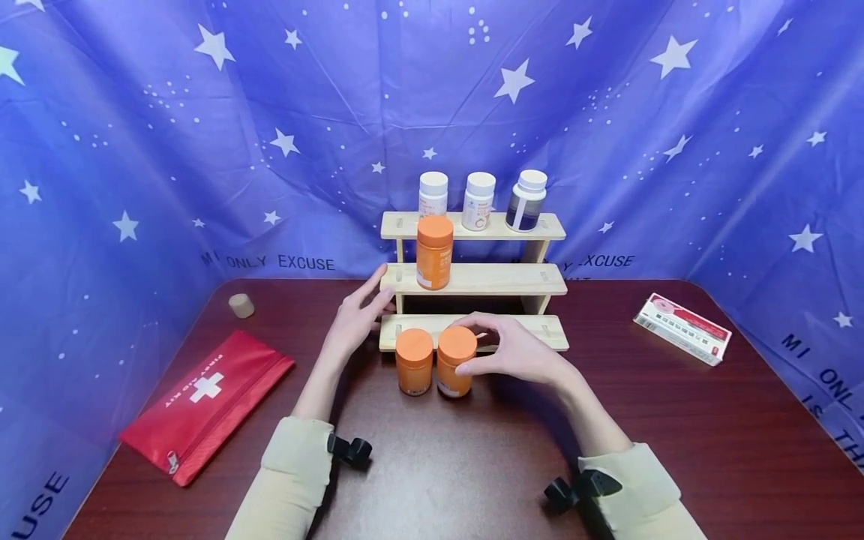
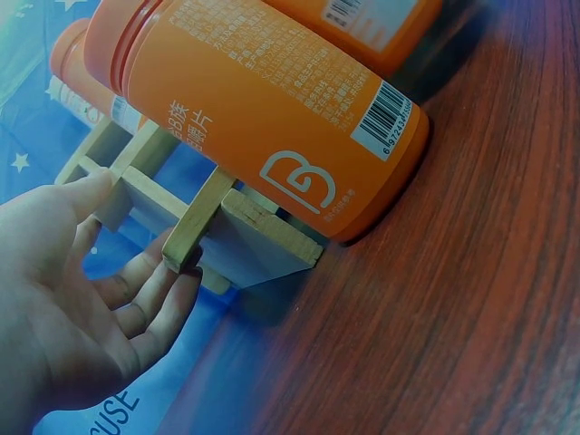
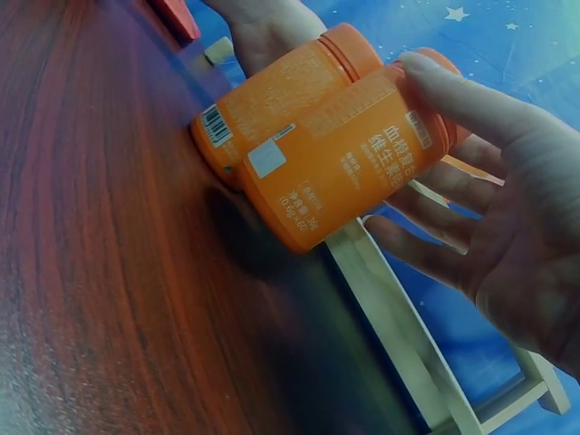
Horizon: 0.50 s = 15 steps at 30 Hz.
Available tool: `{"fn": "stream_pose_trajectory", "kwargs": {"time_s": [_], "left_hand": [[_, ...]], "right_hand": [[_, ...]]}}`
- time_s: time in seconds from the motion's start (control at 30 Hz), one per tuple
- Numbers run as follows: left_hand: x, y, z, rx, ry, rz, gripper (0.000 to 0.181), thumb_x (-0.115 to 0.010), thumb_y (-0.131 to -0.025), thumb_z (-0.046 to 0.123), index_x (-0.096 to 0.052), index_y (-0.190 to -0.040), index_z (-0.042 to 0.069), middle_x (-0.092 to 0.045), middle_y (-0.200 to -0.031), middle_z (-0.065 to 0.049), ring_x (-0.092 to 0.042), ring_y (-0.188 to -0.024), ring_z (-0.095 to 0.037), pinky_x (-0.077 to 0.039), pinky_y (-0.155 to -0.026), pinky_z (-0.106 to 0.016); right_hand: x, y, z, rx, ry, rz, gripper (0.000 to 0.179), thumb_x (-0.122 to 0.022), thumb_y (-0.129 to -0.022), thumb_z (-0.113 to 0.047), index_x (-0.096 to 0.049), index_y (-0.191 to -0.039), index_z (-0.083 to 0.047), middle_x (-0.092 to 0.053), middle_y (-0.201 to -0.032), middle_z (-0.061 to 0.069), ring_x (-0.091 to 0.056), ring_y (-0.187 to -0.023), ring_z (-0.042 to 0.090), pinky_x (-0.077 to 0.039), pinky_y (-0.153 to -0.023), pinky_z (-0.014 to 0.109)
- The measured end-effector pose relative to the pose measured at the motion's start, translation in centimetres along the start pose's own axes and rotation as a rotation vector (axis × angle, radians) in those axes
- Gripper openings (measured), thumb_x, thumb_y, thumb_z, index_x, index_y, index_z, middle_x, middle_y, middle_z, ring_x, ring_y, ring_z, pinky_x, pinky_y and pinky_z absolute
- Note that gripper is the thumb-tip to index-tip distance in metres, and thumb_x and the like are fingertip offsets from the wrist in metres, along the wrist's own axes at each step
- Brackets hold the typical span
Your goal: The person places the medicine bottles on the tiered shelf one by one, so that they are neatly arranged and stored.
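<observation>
A three-tier wooden rack (image 1: 472,279) stands on the table. My left hand (image 1: 352,322) holds its left end; in the left wrist view the thumb lies at one shelf edge and the fingers (image 2: 163,313) curl at another. Two orange pill bottles stand side by side before the lowest tier. My right hand (image 1: 516,351) grips the right bottle (image 1: 455,364) near its lid, thumb in front and fingers behind. Close beside it is the left bottle (image 1: 414,364), untouched. A third orange bottle (image 1: 434,253) occupies the left of the middle tier.
Along the top tier are two white bottles (image 1: 433,196) (image 1: 479,202) and a dark-labelled bottle (image 1: 526,202). A red first aid pouch (image 1: 208,405) lies at left, near a small beige cylinder (image 1: 241,305). At right lies a red-and-white box (image 1: 683,328). A blue star curtain (image 1: 337,150) hangs behind.
</observation>
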State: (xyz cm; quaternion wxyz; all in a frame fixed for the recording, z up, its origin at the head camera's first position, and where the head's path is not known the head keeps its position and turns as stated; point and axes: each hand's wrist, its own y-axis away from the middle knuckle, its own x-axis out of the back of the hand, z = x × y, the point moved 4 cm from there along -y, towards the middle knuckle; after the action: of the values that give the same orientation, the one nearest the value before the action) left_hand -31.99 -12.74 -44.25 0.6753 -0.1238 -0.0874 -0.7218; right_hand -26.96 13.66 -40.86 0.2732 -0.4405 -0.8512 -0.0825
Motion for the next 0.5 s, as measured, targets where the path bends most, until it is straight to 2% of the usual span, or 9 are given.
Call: {"fn": "stream_pose_trajectory", "kwargs": {"time_s": [0.1,0.27,0.37,0.5], "left_hand": [[0.0,0.0,0.0,-0.004,-0.007,-0.002,0.057,-0.056,-0.103,0.053,-0.036,-0.157,0.048,-0.075,-0.114,-0.021,-0.073,-0.106,-0.029,-0.062,-0.085,-0.042],[-0.1,0.0,0.0,-0.009,-0.012,-0.006,0.056,-0.055,-0.103,0.053,-0.036,-0.156,0.05,-0.075,-0.114,-0.021,-0.073,-0.106,-0.028,-0.061,-0.089,-0.047],[-0.1,0.0,0.0,-0.006,-0.006,-0.006,0.057,-0.055,-0.103,0.053,-0.036,-0.156,0.048,-0.075,-0.114,-0.021,-0.072,-0.107,-0.029,-0.061,-0.09,-0.048],[0.0,0.1,0.0,-0.001,-0.01,-0.001,0.058,-0.055,-0.103,0.053,-0.036,-0.158,0.045,-0.075,-0.113,-0.022,-0.072,-0.107,-0.03,-0.062,-0.087,-0.044]], "right_hand": [[0.3,0.2,-0.3,-0.022,-0.034,0.007,0.052,-0.088,-0.081,-0.021,-0.067,-0.129,-0.02,-0.072,-0.12,0.0,-0.068,-0.109,0.013,-0.057,-0.098,0.033],[0.8,0.5,-0.6,-0.044,-0.105,0.022,0.051,-0.087,-0.083,-0.018,-0.066,-0.129,-0.019,-0.072,-0.12,0.003,-0.07,-0.107,0.017,-0.059,-0.096,0.033],[1.1,0.6,-0.8,-0.029,-0.119,0.046,0.05,-0.087,-0.083,-0.016,-0.065,-0.128,-0.017,-0.072,-0.118,0.004,-0.07,-0.107,0.016,-0.06,-0.094,0.032],[1.7,0.7,-1.0,-0.011,-0.134,0.084,0.049,-0.086,-0.083,-0.014,-0.066,-0.128,-0.015,-0.071,-0.119,0.006,-0.07,-0.108,0.017,-0.06,-0.093,0.032]]}}
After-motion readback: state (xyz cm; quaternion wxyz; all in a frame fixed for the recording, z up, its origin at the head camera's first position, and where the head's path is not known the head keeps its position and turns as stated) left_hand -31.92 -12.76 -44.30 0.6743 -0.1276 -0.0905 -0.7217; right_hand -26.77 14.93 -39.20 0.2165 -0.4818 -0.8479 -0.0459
